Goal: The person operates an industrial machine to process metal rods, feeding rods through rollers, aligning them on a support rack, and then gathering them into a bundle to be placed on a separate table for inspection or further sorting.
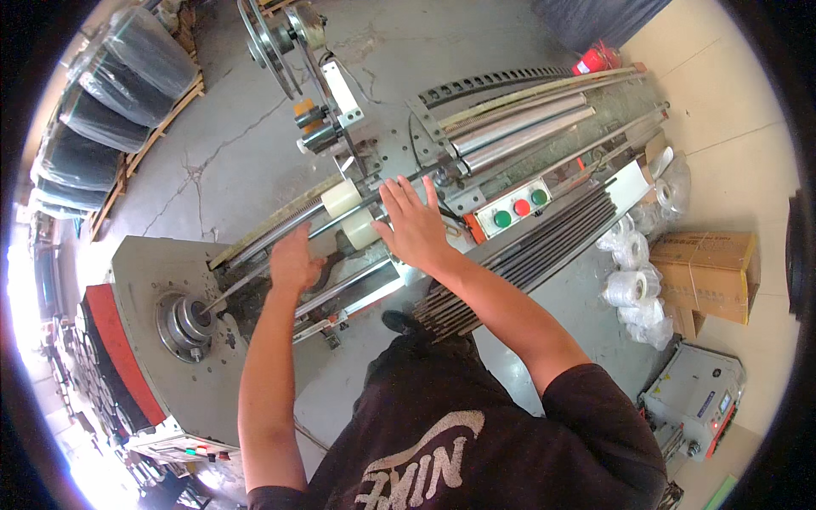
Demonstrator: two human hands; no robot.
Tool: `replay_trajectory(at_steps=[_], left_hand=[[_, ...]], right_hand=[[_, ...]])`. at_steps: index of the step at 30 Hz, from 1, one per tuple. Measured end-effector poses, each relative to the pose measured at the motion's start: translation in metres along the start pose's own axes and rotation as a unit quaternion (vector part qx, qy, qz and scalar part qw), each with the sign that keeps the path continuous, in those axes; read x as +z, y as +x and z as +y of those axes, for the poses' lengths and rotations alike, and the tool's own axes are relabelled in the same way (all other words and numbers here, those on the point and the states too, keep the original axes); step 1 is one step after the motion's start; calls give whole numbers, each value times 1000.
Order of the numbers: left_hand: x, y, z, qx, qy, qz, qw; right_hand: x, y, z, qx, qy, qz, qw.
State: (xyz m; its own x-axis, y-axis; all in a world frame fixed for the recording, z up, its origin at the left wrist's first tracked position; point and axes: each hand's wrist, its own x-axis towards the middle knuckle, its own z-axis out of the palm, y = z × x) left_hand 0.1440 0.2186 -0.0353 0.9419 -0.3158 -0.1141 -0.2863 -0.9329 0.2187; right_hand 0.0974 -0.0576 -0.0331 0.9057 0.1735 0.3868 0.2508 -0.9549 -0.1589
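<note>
In the head view, a thin rod [238, 289] runs from the chuck [185, 325] at the left end of the machine [157, 263] to the pale rollers [342, 199], between its far and near edges. The left hand [293, 259] is at the rod, left of the rollers, its thumb apart; whether its fingers pinch the rod cannot be told. The right hand [412, 225] is just right of the rollers, palm down, fingers straight and slightly spread, thumb out; contact is unclear. Right of it is a button panel [513, 209], with dark bars [527, 255] along the machine's near edge. An extinguisher [598, 59] stands by the far right corner.
</note>
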Motion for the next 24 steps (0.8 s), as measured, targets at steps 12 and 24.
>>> replay_trajectory(at_steps=[12,24], left_hand=[[6,-53,-122,-70,-6,21,997],[0,-84,-195,-150,-3,10,989]], right_hand=[[14,-2,-4,16,-3,26,1000],[14,-2,-1,21,-39,15,999]])
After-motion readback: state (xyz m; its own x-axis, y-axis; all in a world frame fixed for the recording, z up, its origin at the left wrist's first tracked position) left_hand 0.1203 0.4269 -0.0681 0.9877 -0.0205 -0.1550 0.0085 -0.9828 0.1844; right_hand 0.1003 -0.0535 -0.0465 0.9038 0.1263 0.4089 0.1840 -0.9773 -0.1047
